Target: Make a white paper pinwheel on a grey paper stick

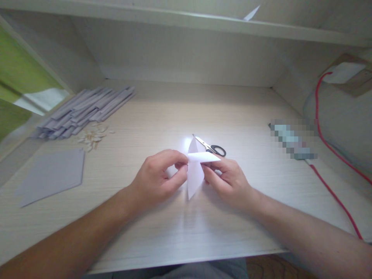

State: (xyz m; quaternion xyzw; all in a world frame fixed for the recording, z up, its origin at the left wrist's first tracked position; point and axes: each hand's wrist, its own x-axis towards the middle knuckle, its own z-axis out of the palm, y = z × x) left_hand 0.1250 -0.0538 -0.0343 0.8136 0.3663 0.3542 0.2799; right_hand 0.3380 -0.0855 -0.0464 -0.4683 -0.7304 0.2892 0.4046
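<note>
A folded piece of white paper point(195, 174) is held upright between both hands over the middle of the light wooden desk point(162, 116). My left hand point(158, 180) pinches its left edge with thumb and fingers closed. My right hand point(228, 180) pinches the right side, where a flap juts out to the right. Just behind the paper lie small scissors point(211, 147) with black handles, touching neither hand.
A pile of folded grey paper strips point(84, 110) lies at the back left, with small paper scraps point(93, 140) beside it. A flat grey sheet point(54, 174) rests at the left. A red cable point(334, 193) runs along the right side. A shelf point(186, 19) hangs above.
</note>
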